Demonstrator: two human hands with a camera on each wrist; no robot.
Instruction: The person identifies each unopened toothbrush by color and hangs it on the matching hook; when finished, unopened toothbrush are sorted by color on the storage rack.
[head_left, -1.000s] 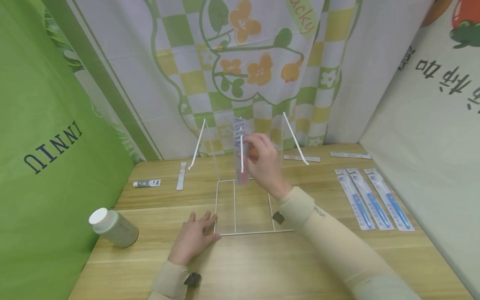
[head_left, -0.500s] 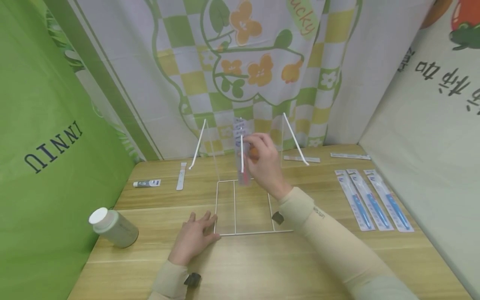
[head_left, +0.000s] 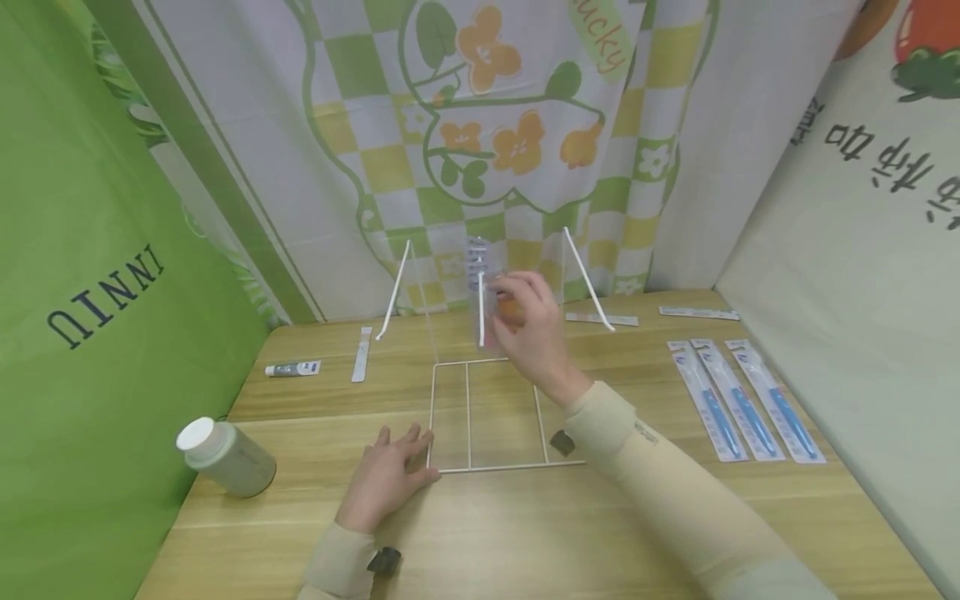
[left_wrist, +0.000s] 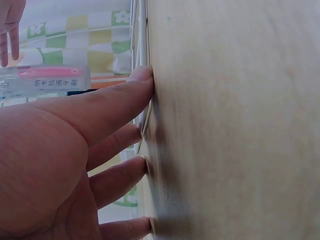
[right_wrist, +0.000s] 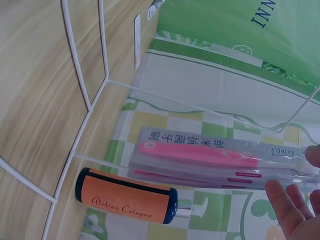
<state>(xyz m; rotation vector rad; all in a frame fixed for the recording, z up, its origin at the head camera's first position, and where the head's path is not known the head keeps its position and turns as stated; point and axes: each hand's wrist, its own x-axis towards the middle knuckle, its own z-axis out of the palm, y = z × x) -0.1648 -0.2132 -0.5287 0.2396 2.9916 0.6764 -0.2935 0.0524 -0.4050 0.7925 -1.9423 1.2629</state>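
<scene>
A white wire rack stands on the wooden table, its hooks pointing forward. My right hand is at the middle hook, pinching a clear-packed toothbrush that hangs there. In the right wrist view, thumb and fingers sit on either side of the pack's upper end; the toothbrush pack shows a pink handle, with another pink one right against it. My left hand rests at the front left corner of the rack's base, fingers spread. In the left wrist view, the thumb touches the base wire.
Three packed blue toothbrushes lie at right. Behind the rack stands an orange bottle. A toothpaste tube, a narrow flat pack and a white-capped jar are at left. Two more flat packs lie at the back right.
The hanging toothbrush pack has tilted, its lower end swinging back and up, as my right hand moves slightly. The left hand stays on the rack's base.
</scene>
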